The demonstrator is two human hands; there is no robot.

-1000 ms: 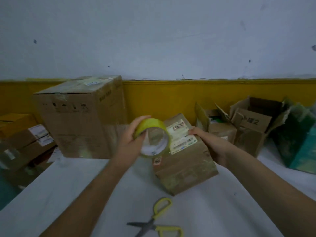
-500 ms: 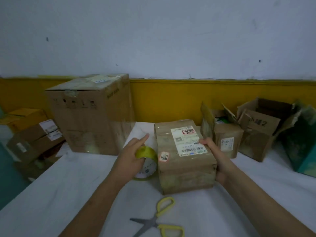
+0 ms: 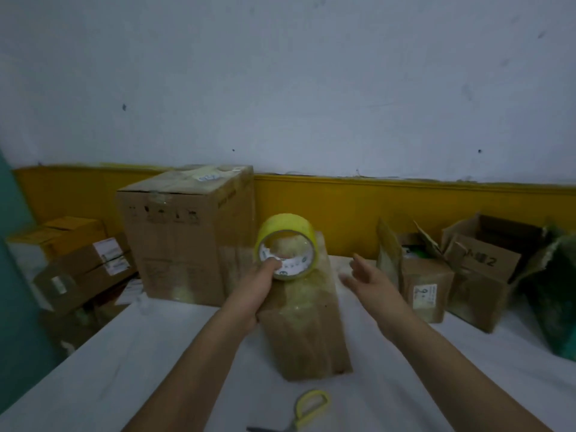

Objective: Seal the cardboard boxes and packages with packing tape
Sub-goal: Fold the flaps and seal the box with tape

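- Since half a second ago, the tape roll [image 3: 285, 244] has come up off the table [image 3: 124, 369]. It is now held over the far end of the small box [image 3: 307, 335].
- That box has turned since then. Its labelled face no longer shows, and a plain, tape-glossed brown face is uppermost.
- Head view: the left hand [image 3: 254, 291] grips the yellow roll, with one fingertip hooked inside the white core and the rest wrapped round the rim. The roll's open side faces the camera.
- Whether the roll touches the box top cannot be told.
- The right hand [image 3: 372, 283] has let go of the box. It hovers just beside the box at 3 o'clock, fingers spread and holding nothing.
- The small box stands in the middle of the white table, its long side running away from the camera.
- Yellow-handled scissors [image 3: 307, 410] lie at 6 o'clock from it, near the frame's bottom edge.
- A tall sealed carton [image 3: 184, 238] stands at 10 o'clock.
- Two opened boxes [image 3: 419, 275] [image 3: 486, 272] sit at 2 to 3 o'clock, with a green bag [image 3: 559, 294] beyond them.
- Stacked parcels [image 3: 78, 260] sit off the table at 9 o'clock.
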